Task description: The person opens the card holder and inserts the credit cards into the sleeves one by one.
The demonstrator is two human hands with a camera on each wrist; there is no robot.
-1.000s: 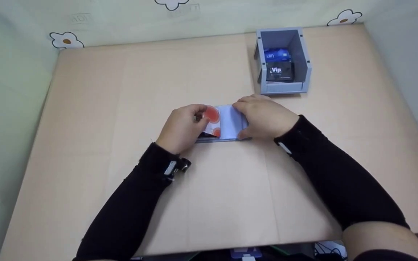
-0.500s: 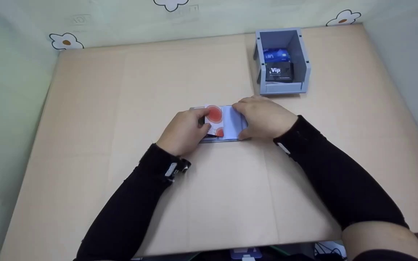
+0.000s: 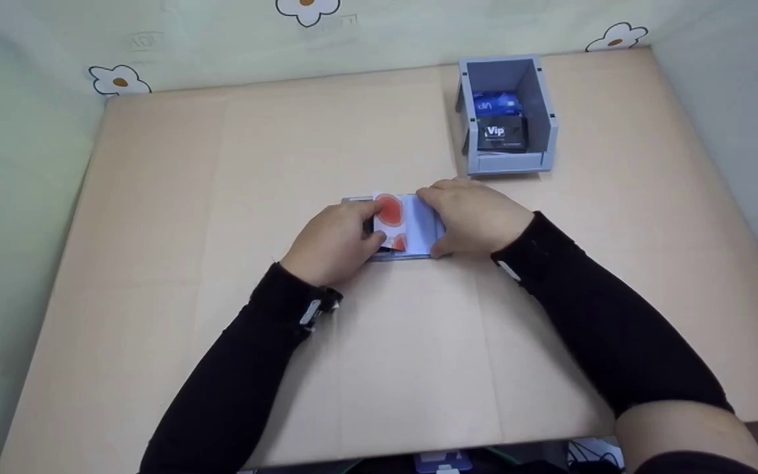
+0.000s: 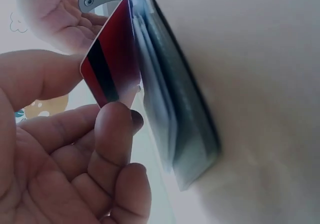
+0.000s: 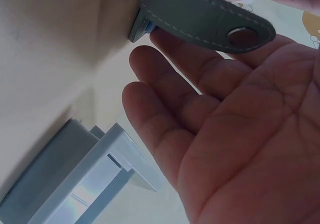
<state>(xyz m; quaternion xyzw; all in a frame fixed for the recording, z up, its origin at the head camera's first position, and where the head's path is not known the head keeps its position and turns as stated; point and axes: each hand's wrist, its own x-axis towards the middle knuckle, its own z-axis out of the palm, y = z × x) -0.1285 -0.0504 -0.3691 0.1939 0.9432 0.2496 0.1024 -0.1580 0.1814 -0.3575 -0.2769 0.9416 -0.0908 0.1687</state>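
Left hand [image 3: 334, 240]: thumb and finger pinch the edge of a thin card, white with red circles [image 3: 390, 224] above and red with a black stripe beneath; the other fingers are loosely curled.
Card position: tilted against the inner side of the wallet, left of its pale-blue panel; whether an edge sits inside a pocket cannot be told.
Card risk: it could slip or bend, since only one edge is pinched.
Grey-green leather wallet [image 4: 192, 116]: spread on the tan tabletop [image 3: 221, 342], between the hands.
Wallet risk: it might slide or fold if the right hand slackens while the card presses on it.
Right hand [image 3: 481, 216]: holds the wallet, thumb at the near edge, fingertips at the far edge, slightly bent.
Grey-green stitched strap with round metal snap [image 5: 207, 21]: juts past the right fingers; it could catch on them.
Grey plastic bin [image 3: 507, 163]: beyond the right hand, apart from it.
Count, near to far: two hands, one pinched card, one wallet, one strap, one bin; inside it, one blue card [image 3: 496, 103] and one black "Vip" card [image 3: 501, 135] show, anything beneath hidden.
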